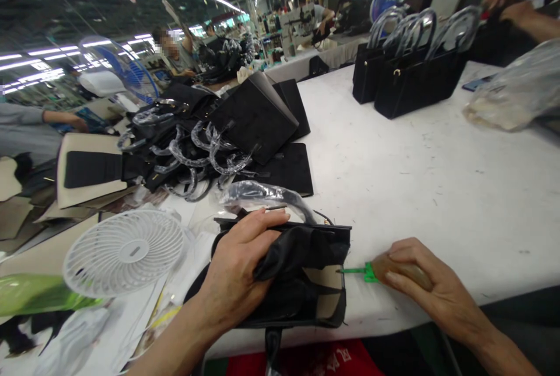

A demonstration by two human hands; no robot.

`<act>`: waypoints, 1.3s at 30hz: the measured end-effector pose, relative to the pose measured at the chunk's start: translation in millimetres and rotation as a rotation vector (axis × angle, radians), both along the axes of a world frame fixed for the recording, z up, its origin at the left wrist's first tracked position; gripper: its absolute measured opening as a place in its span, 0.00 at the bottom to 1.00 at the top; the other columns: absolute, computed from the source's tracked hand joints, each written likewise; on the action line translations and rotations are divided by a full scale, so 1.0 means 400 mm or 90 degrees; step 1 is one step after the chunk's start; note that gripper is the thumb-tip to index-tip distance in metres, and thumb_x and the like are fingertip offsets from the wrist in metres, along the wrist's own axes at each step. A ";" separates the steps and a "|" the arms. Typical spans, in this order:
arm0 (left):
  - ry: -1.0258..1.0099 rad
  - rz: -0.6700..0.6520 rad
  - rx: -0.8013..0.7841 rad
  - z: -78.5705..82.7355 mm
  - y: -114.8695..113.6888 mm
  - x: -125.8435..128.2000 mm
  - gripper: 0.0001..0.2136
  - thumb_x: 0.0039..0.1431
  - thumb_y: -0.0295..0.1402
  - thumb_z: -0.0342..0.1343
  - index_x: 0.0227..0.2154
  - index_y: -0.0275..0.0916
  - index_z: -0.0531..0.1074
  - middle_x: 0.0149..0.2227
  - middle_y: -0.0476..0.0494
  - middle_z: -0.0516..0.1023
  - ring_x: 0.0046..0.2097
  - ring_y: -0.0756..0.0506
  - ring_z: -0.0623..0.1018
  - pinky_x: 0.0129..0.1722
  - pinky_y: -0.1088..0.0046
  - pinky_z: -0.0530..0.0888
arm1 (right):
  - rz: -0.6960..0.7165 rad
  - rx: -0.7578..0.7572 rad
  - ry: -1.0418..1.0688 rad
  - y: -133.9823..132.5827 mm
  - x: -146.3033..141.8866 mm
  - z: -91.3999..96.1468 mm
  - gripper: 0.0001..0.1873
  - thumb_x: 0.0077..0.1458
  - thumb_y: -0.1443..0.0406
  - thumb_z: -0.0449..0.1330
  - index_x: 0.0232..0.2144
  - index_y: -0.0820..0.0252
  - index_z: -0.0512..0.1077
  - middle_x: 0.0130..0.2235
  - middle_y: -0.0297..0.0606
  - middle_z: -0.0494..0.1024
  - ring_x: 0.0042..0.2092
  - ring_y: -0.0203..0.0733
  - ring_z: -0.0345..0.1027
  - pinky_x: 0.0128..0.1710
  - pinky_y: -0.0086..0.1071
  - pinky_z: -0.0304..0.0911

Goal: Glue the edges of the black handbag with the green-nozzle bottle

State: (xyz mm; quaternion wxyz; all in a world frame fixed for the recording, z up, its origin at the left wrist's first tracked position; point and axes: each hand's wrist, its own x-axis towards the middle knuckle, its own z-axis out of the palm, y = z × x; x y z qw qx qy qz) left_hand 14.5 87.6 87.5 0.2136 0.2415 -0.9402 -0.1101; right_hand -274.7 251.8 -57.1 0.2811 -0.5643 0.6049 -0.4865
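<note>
Item, nearest edge of the white table (437, 177): one black handbag (306, 282), lying on its side with its mouth open and black lining cloth bunched out.

Left hand (238, 274): pressed flat over the bag, fingers spread, pinning cloth and body to the table.

Right hand (431, 288): closed around the brown handle of a small tool (376, 271) with a green collar, its thin point touching the bag's open edge.

Step, as judged: work on the lining or seam at the bag's mouth. The next move calls for a steady point and a firm hold on the cloth.

Left of the bag: a white desk fan (125, 250), face up.

Mid-table: a heap of black bags with plastic-wrapped handles (210, 136).

Far side: upright finished bags (411, 72), and a clear plastic bag (516, 93).

Writing: red cloth at the table's edge bears pale characters, too partial to read. No brand visible.
</note>
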 end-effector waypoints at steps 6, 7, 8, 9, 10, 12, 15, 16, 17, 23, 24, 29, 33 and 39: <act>0.010 0.022 0.023 0.008 0.023 0.015 0.11 0.60 0.22 0.49 0.39 0.39 0.75 0.49 0.42 0.79 0.51 0.46 0.79 0.54 0.70 0.77 | 0.011 -0.005 0.010 0.013 -0.002 -0.014 0.05 0.65 0.58 0.63 0.41 0.48 0.70 0.45 0.34 0.72 0.46 0.44 0.70 0.45 0.34 0.68; 0.007 0.024 0.024 0.010 0.025 0.017 0.11 0.60 0.22 0.49 0.39 0.39 0.75 0.49 0.43 0.79 0.51 0.46 0.79 0.53 0.71 0.77 | -0.015 -0.023 0.020 0.014 -0.003 -0.017 0.05 0.65 0.58 0.63 0.42 0.48 0.70 0.45 0.35 0.71 0.47 0.44 0.70 0.46 0.35 0.68; 0.008 0.027 0.023 0.013 0.027 0.018 0.11 0.61 0.22 0.49 0.39 0.39 0.75 0.48 0.43 0.79 0.51 0.46 0.79 0.53 0.71 0.77 | -0.024 -0.031 0.025 0.015 -0.004 -0.021 0.06 0.65 0.59 0.63 0.42 0.48 0.70 0.46 0.35 0.71 0.47 0.44 0.70 0.47 0.35 0.68; 0.007 0.030 0.027 0.014 0.029 0.020 0.11 0.61 0.22 0.49 0.39 0.39 0.75 0.49 0.43 0.79 0.51 0.46 0.79 0.54 0.71 0.77 | -0.016 -0.027 0.025 0.015 -0.005 -0.024 0.06 0.65 0.59 0.63 0.42 0.48 0.70 0.46 0.36 0.71 0.47 0.44 0.70 0.46 0.35 0.68; 0.008 0.033 0.031 0.016 0.030 0.020 0.11 0.60 0.22 0.49 0.39 0.39 0.76 0.49 0.44 0.79 0.51 0.47 0.79 0.53 0.72 0.77 | 0.006 -0.018 0.018 0.016 -0.005 -0.027 0.06 0.65 0.59 0.63 0.42 0.48 0.69 0.46 0.36 0.71 0.47 0.45 0.70 0.45 0.35 0.68; 0.010 0.035 0.037 0.017 0.031 0.021 0.11 0.60 0.22 0.50 0.39 0.39 0.76 0.48 0.44 0.79 0.50 0.47 0.79 0.53 0.72 0.77 | 0.041 -0.009 0.010 0.019 -0.004 -0.031 0.06 0.65 0.59 0.63 0.43 0.48 0.69 0.46 0.37 0.71 0.47 0.45 0.70 0.45 0.36 0.69; 0.009 0.041 0.037 0.019 0.035 0.019 0.11 0.60 0.22 0.50 0.39 0.40 0.76 0.47 0.44 0.80 0.48 0.47 0.80 0.51 0.72 0.78 | -0.011 -0.045 0.039 0.023 -0.002 -0.035 0.06 0.65 0.59 0.63 0.43 0.47 0.70 0.46 0.37 0.71 0.47 0.47 0.70 0.46 0.39 0.69; 0.010 0.042 0.036 0.020 0.036 0.018 0.11 0.59 0.22 0.50 0.39 0.40 0.76 0.47 0.44 0.80 0.48 0.47 0.80 0.51 0.72 0.79 | -0.021 -0.047 0.047 0.024 -0.002 -0.036 0.06 0.65 0.59 0.63 0.43 0.47 0.70 0.46 0.37 0.71 0.48 0.47 0.70 0.47 0.39 0.69; 0.011 0.043 0.037 0.021 0.038 0.017 0.12 0.59 0.22 0.50 0.39 0.40 0.76 0.46 0.45 0.80 0.48 0.47 0.80 0.50 0.73 0.79 | -0.013 -0.040 0.046 0.025 -0.002 -0.037 0.06 0.65 0.59 0.63 0.43 0.47 0.70 0.46 0.36 0.71 0.48 0.47 0.70 0.46 0.39 0.69; 0.031 0.042 0.033 0.035 0.051 0.017 0.14 0.56 0.21 0.50 0.39 0.43 0.76 0.43 0.49 0.81 0.43 0.50 0.81 0.43 0.78 0.79 | -0.025 -0.044 0.040 0.023 -0.006 -0.031 0.05 0.64 0.58 0.63 0.42 0.47 0.71 0.46 0.36 0.72 0.46 0.45 0.71 0.45 0.36 0.69; 0.028 0.042 0.031 0.036 0.054 0.018 0.14 0.56 0.22 0.51 0.39 0.43 0.76 0.42 0.49 0.81 0.43 0.50 0.81 0.43 0.79 0.79 | -0.060 -0.045 0.043 0.025 -0.005 -0.026 0.06 0.64 0.57 0.63 0.41 0.47 0.71 0.46 0.36 0.72 0.47 0.45 0.70 0.46 0.36 0.69; 0.005 0.049 0.029 0.048 0.070 0.024 0.12 0.56 0.23 0.50 0.37 0.44 0.76 0.40 0.50 0.83 0.40 0.50 0.82 0.39 0.80 0.80 | -0.053 -0.005 -0.030 0.047 0.018 0.024 0.08 0.63 0.55 0.64 0.41 0.47 0.71 0.45 0.35 0.72 0.45 0.44 0.71 0.42 0.30 0.71; -0.053 0.020 0.031 0.048 0.085 0.037 0.13 0.56 0.23 0.47 0.35 0.42 0.75 0.40 0.47 0.84 0.41 0.45 0.83 0.45 0.68 0.83 | 0.074 0.084 -0.077 0.057 0.048 0.053 0.05 0.67 0.56 0.60 0.40 0.47 0.70 0.43 0.34 0.72 0.43 0.43 0.71 0.40 0.30 0.71; -0.073 0.029 -0.040 0.025 0.115 0.067 0.18 0.60 0.24 0.50 0.50 0.47 0.73 0.49 0.50 0.82 0.54 0.42 0.80 0.63 0.55 0.74 | -0.021 0.040 -0.007 0.078 0.055 0.037 0.05 0.66 0.57 0.61 0.41 0.48 0.70 0.44 0.35 0.72 0.44 0.43 0.71 0.41 0.29 0.70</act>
